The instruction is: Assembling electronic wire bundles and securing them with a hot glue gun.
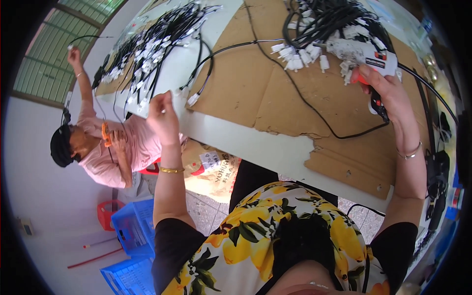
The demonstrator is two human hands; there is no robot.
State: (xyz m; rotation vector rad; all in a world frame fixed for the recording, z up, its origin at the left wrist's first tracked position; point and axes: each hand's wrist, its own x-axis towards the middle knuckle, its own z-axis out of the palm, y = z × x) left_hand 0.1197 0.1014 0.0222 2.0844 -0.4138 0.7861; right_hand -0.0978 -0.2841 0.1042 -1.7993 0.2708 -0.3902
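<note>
My right hand (388, 91) is wrapped round a white glue gun (381, 60) with a reddish trigger. The gun's crusted front end points left over a bundle of black cables (324, 29). White plug connectors (297, 58) at the cable ends lie just under and beside that nozzle. My left hand (163, 120) is raised near the table's front edge, fingers pinched together. A tiny white bit shows at the fingertips, too small to name. Closest to that hand, a single white connector (193, 99) on a black cable lies at the cardboard's left edge.
Cardboard sheets (246, 93) cover much of the white table (236, 142). More connector-ended cables (157, 49) are heaped at the far left. A loose black cord (314, 110) crosses the cardboard. To the left, a co-worker in pink (132, 142) holds an orange tool (106, 133). Blue crates (135, 226) stand lower left.
</note>
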